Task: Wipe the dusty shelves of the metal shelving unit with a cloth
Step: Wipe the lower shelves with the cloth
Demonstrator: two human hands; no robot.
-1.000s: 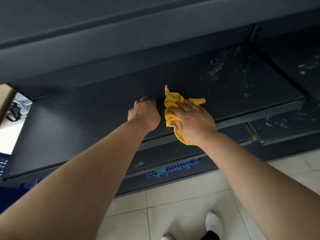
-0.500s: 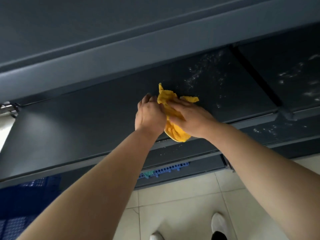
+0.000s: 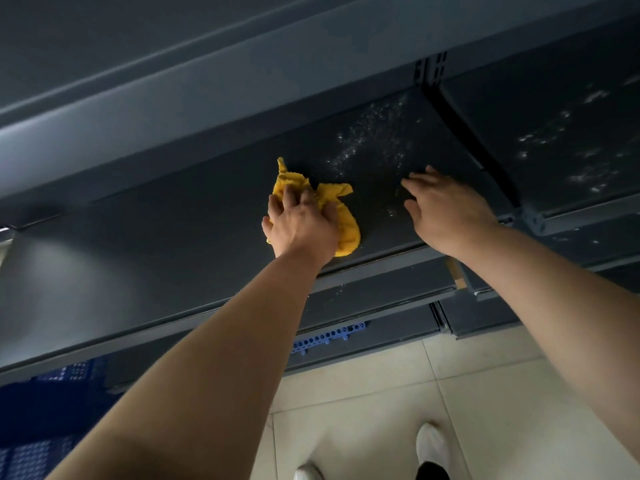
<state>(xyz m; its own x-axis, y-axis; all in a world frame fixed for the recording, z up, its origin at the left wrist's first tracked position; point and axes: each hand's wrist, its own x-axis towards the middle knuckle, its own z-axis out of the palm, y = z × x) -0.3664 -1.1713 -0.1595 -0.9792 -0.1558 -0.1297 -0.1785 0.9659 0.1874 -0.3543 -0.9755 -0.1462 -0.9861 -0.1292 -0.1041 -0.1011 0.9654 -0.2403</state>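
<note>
A crumpled yellow cloth lies on the dark metal shelf near its front edge. My left hand grips the cloth from above, fingers curled into it. My right hand hovers to the right of the cloth with fingers straight, holding nothing, over the right end of the same shelf. White dust specks are scattered on the shelf behind and between my hands.
A neighbouring shelf to the right, past a dark upright gap, also carries white dust. Another shelf edge overhangs above. Lower shelves and blue perforated plastic sit below. Tiled floor and my white shoes are underneath.
The cloth passed from my right hand to my left hand. My right hand let go and moved away to the right, fingers spread.
</note>
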